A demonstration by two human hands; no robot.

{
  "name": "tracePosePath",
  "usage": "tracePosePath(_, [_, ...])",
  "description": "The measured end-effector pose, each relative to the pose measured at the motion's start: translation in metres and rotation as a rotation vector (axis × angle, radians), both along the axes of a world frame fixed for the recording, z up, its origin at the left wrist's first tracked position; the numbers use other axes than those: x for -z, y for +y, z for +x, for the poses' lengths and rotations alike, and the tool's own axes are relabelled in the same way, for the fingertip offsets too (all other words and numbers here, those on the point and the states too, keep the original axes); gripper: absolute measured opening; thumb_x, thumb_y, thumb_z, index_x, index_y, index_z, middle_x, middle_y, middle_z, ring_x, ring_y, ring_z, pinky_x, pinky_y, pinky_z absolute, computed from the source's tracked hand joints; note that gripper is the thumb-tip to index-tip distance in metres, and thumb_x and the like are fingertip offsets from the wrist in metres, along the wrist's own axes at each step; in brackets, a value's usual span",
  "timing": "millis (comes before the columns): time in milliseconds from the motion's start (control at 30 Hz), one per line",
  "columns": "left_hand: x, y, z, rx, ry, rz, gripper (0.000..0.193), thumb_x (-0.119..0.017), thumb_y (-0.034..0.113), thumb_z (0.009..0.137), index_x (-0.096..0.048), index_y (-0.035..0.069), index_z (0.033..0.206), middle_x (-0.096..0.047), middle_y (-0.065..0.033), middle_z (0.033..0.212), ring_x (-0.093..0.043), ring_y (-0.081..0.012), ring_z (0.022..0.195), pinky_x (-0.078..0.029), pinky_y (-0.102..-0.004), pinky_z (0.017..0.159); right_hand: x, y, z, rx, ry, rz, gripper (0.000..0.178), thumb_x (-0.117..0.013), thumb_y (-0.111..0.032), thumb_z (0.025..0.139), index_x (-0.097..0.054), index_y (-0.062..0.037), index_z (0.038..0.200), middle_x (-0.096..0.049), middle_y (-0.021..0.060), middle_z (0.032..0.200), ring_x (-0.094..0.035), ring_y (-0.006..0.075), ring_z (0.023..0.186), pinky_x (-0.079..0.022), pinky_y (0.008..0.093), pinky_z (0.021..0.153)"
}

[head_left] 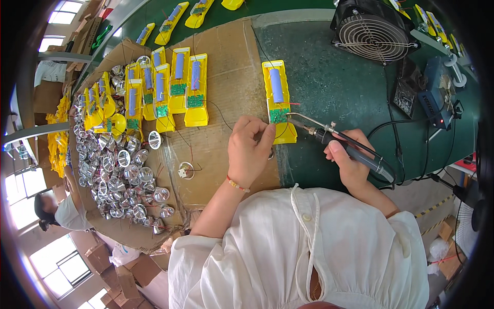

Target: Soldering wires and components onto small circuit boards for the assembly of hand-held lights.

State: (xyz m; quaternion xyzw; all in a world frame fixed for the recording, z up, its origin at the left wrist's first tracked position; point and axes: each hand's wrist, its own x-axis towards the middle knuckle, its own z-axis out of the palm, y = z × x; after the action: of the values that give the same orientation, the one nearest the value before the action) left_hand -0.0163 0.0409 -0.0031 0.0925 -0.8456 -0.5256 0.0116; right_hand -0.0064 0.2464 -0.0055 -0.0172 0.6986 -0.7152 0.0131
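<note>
In front of me lies a yellow plastic housing (pixel 285 136), holding a blue cylindrical battery cell (pixel 277 86) and a green circuit board (pixel 277 115). My right hand (pixel 350 160) grips a soldering iron (pixel 323 136) with a thin metal feed tube alongside. Its tip is at the board's right edge; whether it touches cannot be told. My left hand (pixel 249 150) is beside the housing's lower left side, fingers curled with thumb and forefinger close together. A small shiny bit shows under the fingers, too hidden to name. Thin wires stick out from the housing.
Several similar yellow housings (pixel 196 95) lie on cardboard (pixel 226 56) to the left, near a heap of silver reflector cups (pixel 123 177). A loose reflector (pixel 186 170) with wires sits closer. Far right stand a black fan (pixel 378 36) and a blue soldering station (pixel 436 92) with trailing cables.
</note>
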Motion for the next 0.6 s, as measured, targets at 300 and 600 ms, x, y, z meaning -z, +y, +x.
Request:
tracePosePath(300, [0.0022, 0.0016, -0.0001, 0.007, 0.038, -0.124, 0.011, -0.062, 0.009, 0.075, -0.06, 0.001, 0.067, -0.055, -0.0085, 0.072, -0.053, -0.0229, 0.067, -0.042, -0.0319, 0.06, 0.0016, -0.0077, -0.0035, -0.007, -0.034, -0.021, 0.015, -0.06, -0.008, 0.082, -0.051, 0.0022, 0.09, -0.059, 0.0106, 0.068, -0.056, 0.0121, 0.056, -0.046, 0.0223, 0.05])
tracePosePath(600, [0.0038, 0.0014, -0.0009, 0.018, 0.039, -0.138, 0.011, -0.061, 0.008, 0.074, -0.06, 0.001, 0.066, -0.056, -0.0085, 0.072, -0.053, -0.0235, 0.069, -0.043, -0.0321, 0.06, 0.0026, -0.008, -0.0021, 0.03, -0.139, -0.114, 0.014, -0.06, -0.009, 0.082, -0.052, 0.0013, 0.089, -0.059, 0.0105, 0.067, -0.055, 0.0114, 0.054, -0.046, 0.022, 0.05])
